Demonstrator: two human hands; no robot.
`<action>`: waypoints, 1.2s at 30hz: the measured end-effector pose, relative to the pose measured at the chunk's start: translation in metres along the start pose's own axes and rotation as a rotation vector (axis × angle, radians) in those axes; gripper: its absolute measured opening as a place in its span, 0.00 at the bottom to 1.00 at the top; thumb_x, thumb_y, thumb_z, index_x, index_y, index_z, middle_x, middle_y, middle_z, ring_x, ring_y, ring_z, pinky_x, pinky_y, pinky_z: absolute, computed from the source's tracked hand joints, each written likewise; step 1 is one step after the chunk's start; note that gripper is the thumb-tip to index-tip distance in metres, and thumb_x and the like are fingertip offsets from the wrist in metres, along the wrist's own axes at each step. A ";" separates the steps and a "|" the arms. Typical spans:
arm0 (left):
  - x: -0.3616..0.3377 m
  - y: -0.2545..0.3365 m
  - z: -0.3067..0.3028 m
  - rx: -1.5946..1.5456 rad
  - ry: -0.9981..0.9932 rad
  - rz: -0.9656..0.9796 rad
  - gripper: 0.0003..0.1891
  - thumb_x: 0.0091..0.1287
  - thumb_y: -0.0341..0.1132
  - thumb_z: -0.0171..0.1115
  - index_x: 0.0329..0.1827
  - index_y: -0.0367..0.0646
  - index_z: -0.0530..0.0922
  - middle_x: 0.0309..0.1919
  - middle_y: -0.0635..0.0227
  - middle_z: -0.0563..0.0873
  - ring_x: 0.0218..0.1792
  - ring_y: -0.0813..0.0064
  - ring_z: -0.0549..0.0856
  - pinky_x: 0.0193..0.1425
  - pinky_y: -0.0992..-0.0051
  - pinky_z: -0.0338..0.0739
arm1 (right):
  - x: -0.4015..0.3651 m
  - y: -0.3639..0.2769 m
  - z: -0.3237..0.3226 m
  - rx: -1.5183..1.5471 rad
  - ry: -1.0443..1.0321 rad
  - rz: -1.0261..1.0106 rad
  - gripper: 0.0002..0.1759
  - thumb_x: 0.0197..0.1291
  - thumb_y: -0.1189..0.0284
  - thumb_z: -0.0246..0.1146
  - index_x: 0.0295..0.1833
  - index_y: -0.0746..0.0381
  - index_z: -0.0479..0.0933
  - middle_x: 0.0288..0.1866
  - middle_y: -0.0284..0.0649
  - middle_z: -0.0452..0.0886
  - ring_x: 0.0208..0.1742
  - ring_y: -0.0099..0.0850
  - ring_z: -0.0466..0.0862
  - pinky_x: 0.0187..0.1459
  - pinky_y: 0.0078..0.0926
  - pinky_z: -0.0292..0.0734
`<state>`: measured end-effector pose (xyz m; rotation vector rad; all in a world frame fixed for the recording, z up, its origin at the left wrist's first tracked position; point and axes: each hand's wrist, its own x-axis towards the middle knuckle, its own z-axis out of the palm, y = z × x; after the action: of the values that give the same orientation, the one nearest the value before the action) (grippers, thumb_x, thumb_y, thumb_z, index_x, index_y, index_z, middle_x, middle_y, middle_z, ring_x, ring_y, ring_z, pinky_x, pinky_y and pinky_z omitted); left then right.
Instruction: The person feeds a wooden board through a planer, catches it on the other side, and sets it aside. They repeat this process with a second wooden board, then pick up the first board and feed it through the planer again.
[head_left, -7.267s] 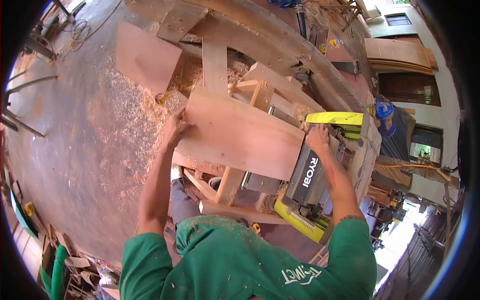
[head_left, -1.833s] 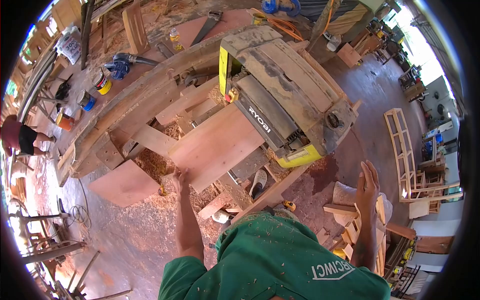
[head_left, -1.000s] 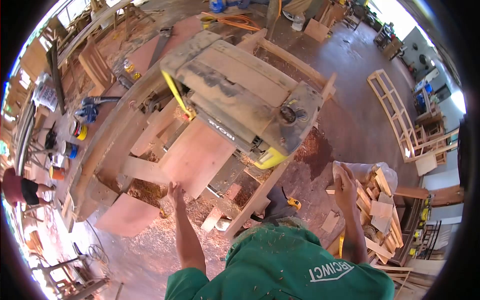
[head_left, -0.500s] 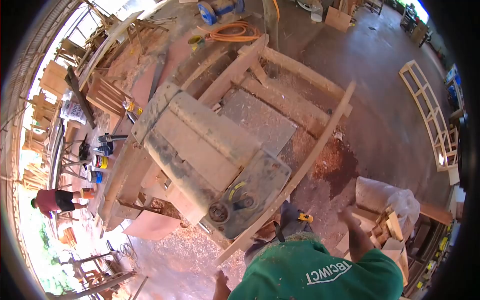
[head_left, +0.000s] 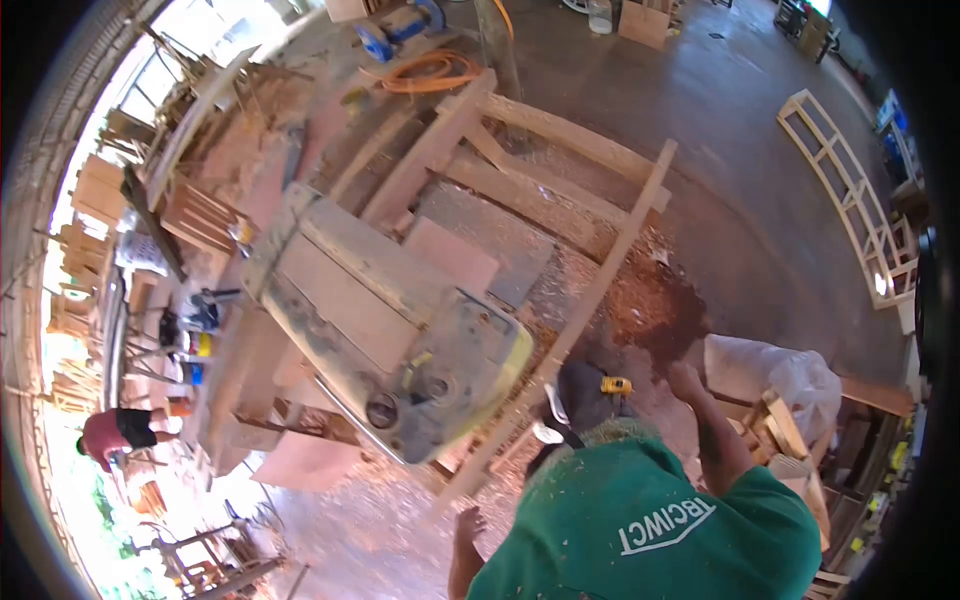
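My left hand [head_left: 468,525] hangs low beside my green shirt [head_left: 650,520], fingers slightly apart, with nothing visible in it. My right hand [head_left: 685,382] is held out on the other side, apart from the machine; its fingers look loosely bent and blurred, and no object shows in it. In front of me stands a dusty machine [head_left: 360,290] with a round handwheel [head_left: 381,409] on its near end. A long wooden beam [head_left: 610,270] slants between me and the machine. At my waist sits a small yellow-and-black item [head_left: 616,385].
Wooden framing [head_left: 570,130] extends beyond the machine. Wood shavings [head_left: 650,300] litter the floor. A plastic-wrapped bundle [head_left: 765,370] and wood offcuts [head_left: 785,425] lie on the right. An orange hose [head_left: 430,70] is coiled at the back. Another person [head_left: 120,432] bends at far left.
The view has shifted, and the machine sits further left in it. My right hand has swung forward. A reddish panel now shows behind the machine, and a white item shows at my waist.
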<state>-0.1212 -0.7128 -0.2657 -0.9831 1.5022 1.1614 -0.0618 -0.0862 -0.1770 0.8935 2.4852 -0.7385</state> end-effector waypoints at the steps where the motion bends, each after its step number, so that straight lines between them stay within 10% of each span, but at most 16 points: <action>1: -0.003 -0.010 0.012 0.023 0.038 -0.036 0.20 0.62 0.47 0.53 0.55 0.50 0.72 0.41 0.64 0.78 0.36 0.62 0.79 0.40 0.60 0.75 | -0.011 -0.004 -0.014 -0.032 -0.025 0.010 0.12 0.55 0.67 0.51 0.33 0.65 0.75 0.37 0.51 0.79 0.41 0.48 0.78 0.40 0.44 0.71; 6: -0.052 -0.026 0.069 0.249 -0.129 0.120 0.22 0.59 0.46 0.59 0.55 0.51 0.72 0.42 0.63 0.78 0.41 0.60 0.80 0.45 0.61 0.74 | 0.041 -0.006 -0.032 0.220 0.443 -0.067 0.11 0.53 0.72 0.55 0.39 0.65 0.76 0.39 0.52 0.78 0.43 0.50 0.78 0.43 0.40 0.72; 8: -0.070 -0.042 0.089 0.254 -0.291 0.636 0.23 0.58 0.47 0.60 0.55 0.48 0.71 0.40 0.64 0.79 0.40 0.63 0.79 0.42 0.65 0.75 | 0.060 -0.027 -0.056 0.310 0.423 -0.041 0.12 0.54 0.75 0.55 0.44 0.65 0.75 0.41 0.51 0.78 0.45 0.48 0.78 0.45 0.37 0.72; 11: 0.011 -0.095 0.114 -0.305 0.012 -0.047 0.23 0.59 0.47 0.59 0.53 0.46 0.71 0.37 0.66 0.80 0.36 0.67 0.79 0.40 0.66 0.74 | 0.120 -0.057 -0.094 0.320 0.526 -0.212 0.13 0.56 0.74 0.55 0.47 0.64 0.74 0.41 0.51 0.79 0.45 0.47 0.78 0.45 0.35 0.72; 13: -0.024 -0.072 0.142 -0.179 0.005 0.008 0.21 0.59 0.47 0.59 0.52 0.46 0.72 0.35 0.67 0.80 0.34 0.69 0.79 0.39 0.69 0.74 | 0.158 -0.082 -0.115 0.365 0.604 -0.346 0.13 0.57 0.75 0.54 0.48 0.63 0.74 0.41 0.50 0.78 0.44 0.46 0.78 0.45 0.35 0.72; 25: -0.121 0.098 0.335 -0.413 0.192 0.117 0.17 0.64 0.42 0.55 0.50 0.40 0.74 0.33 0.70 0.81 0.30 0.78 0.79 0.36 0.78 0.73 | 0.312 -0.201 -0.179 0.339 0.227 -0.645 0.15 0.61 0.70 0.53 0.53 0.60 0.72 0.49 0.51 0.76 0.51 0.45 0.76 0.50 0.36 0.71; 28: -0.093 0.050 0.358 -0.012 0.207 0.598 0.17 0.64 0.42 0.55 0.50 0.39 0.75 0.32 0.70 0.81 0.30 0.78 0.79 0.35 0.78 0.73 | 0.347 -0.216 -0.162 0.330 0.180 -0.619 0.17 0.62 0.68 0.52 0.55 0.63 0.71 0.49 0.52 0.76 0.51 0.45 0.76 0.52 0.36 0.70; 30: -0.095 0.043 0.371 -0.240 0.188 0.369 0.17 0.64 0.41 0.55 0.48 0.38 0.75 0.33 0.69 0.82 0.31 0.78 0.80 0.35 0.78 0.74 | 0.356 -0.237 -0.161 0.375 0.123 -0.629 0.19 0.62 0.67 0.52 0.55 0.65 0.71 0.50 0.53 0.76 0.52 0.44 0.76 0.53 0.35 0.70; 32: -0.055 -0.018 0.384 -0.041 0.336 0.674 0.15 0.64 0.39 0.55 0.46 0.37 0.76 0.32 0.68 0.83 0.33 0.80 0.80 0.34 0.77 0.75 | 0.366 -0.254 -0.161 0.408 0.072 -0.637 0.20 0.62 0.66 0.52 0.56 0.67 0.70 0.50 0.53 0.76 0.52 0.44 0.76 0.54 0.35 0.69; 33: -0.101 0.027 0.392 -0.312 0.280 0.260 0.13 0.64 0.38 0.54 0.47 0.39 0.76 0.33 0.67 0.83 0.32 0.78 0.81 0.32 0.77 0.75 | 0.377 -0.260 -0.154 0.415 0.058 -0.638 0.21 0.62 0.65 0.52 0.56 0.67 0.70 0.51 0.53 0.75 0.53 0.43 0.76 0.54 0.35 0.69; 36: -0.089 -0.003 0.402 -0.022 0.367 0.498 0.13 0.64 0.38 0.55 0.46 0.40 0.77 0.34 0.66 0.83 0.31 0.76 0.82 0.30 0.76 0.75 | 0.406 -0.275 -0.144 0.406 0.032 -0.643 0.22 0.62 0.63 0.52 0.55 0.68 0.71 0.51 0.53 0.76 0.53 0.42 0.76 0.54 0.34 0.69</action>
<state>-0.0158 -0.3184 -0.2134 -0.8940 2.1158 1.3927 -0.5646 0.0065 -0.1819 0.1895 2.7097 -1.4802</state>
